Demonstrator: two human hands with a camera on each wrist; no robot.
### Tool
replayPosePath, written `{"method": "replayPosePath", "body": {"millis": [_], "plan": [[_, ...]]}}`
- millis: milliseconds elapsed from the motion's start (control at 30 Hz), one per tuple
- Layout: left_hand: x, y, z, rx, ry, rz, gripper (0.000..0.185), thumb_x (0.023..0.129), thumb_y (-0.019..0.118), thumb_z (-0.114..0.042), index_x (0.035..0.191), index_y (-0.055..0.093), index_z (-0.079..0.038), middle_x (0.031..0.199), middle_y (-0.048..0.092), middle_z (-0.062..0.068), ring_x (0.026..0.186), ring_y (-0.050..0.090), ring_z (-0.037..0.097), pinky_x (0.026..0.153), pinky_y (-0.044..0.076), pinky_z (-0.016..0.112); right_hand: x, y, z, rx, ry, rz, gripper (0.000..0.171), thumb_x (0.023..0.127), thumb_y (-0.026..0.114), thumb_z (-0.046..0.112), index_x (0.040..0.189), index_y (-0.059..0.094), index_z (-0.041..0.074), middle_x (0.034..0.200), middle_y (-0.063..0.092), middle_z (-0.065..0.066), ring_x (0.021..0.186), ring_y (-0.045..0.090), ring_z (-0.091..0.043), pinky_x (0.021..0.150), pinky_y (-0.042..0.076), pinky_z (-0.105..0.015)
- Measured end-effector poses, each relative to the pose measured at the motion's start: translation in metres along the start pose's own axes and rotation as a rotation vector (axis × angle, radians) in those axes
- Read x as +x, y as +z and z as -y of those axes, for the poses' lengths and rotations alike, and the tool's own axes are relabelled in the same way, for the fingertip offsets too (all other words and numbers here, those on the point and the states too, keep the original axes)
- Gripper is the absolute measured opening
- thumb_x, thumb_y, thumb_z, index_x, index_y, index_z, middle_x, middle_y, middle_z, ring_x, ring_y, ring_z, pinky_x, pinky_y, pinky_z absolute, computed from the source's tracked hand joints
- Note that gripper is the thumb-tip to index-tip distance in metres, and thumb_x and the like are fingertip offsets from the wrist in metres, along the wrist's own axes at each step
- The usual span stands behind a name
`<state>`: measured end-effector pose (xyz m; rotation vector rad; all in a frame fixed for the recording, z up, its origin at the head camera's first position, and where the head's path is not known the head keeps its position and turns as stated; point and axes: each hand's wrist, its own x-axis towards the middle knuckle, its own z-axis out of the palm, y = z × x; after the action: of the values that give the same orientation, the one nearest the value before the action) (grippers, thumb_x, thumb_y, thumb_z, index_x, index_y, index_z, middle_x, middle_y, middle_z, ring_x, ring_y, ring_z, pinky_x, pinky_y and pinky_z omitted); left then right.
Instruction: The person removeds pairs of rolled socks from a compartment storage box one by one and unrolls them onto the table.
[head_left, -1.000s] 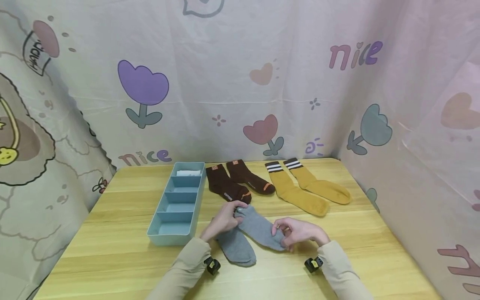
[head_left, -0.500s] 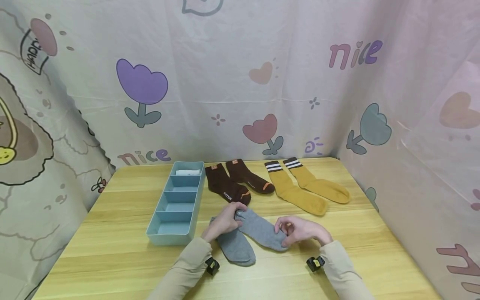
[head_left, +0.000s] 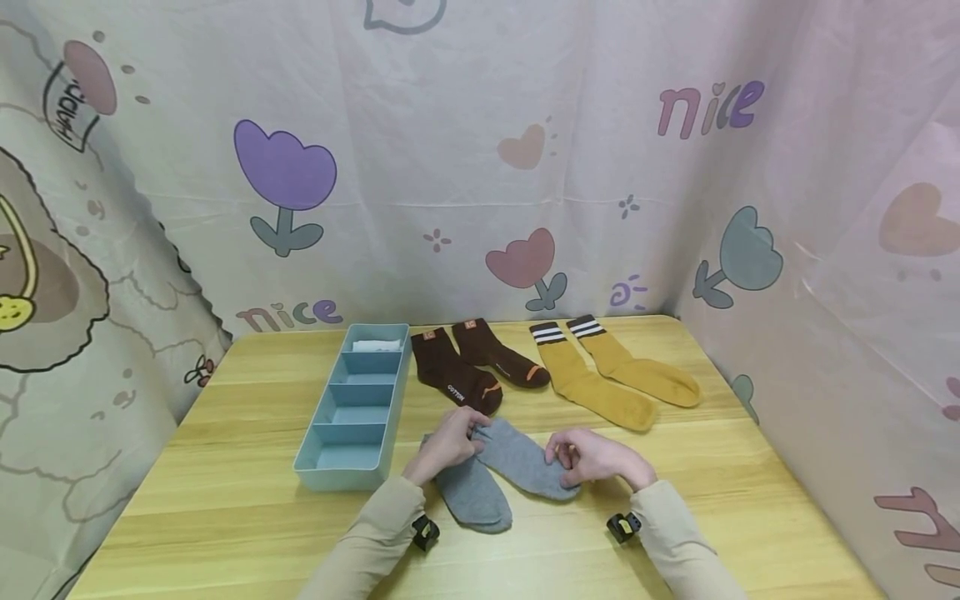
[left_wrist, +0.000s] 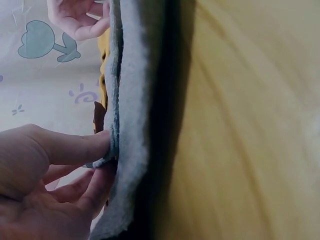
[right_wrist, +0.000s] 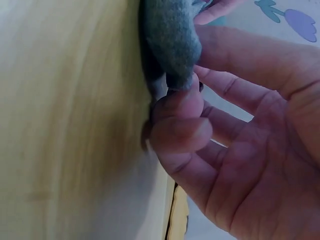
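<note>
The rectangular light-wood table (head_left: 225, 500) carries a long pale-blue plastic organiser tray (head_left: 309, 468) with four compartments at its left. Beside the tray, at the rear, lie two dark-brown socks (head_left: 457, 375); to their right, two mustard-yellow socks with striped cuffs (head_left: 600, 379). Nearer the front edge lie two overlapping grey socks (head_left: 480, 483).

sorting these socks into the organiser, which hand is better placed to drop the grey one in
Probably left. The left hand pinches the grey sock at the end nearest the blue organiser; the right hand pinches the far end.
</note>
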<state>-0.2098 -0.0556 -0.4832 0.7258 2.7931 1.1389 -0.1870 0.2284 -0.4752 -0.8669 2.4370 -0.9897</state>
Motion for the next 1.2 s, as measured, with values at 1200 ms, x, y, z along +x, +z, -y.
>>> {"method": "replayPosePath", "body": {"millis": [1200], "plan": [[0.0044, 0.0047, 0.0036, 0.047, -0.004, -0.051, 0.026, 0.08, 0.075, 0.004, 0.106, 0.075, 0.002, 0.102, 0.068, 0.013, 0.093, 0.062, 0.028, 0.083, 0.053, 0.041, -0.0011, -0.0018, 0.0014, 0.023, -0.033, -0.012, 0.03, 0.074, 0.079, -0.004, 0.1, 0.065, 0.0, 0.072, 0.059, -0.006, 0.063, 0.049, 0.001, 0.059, 0.045, -0.017]]}}
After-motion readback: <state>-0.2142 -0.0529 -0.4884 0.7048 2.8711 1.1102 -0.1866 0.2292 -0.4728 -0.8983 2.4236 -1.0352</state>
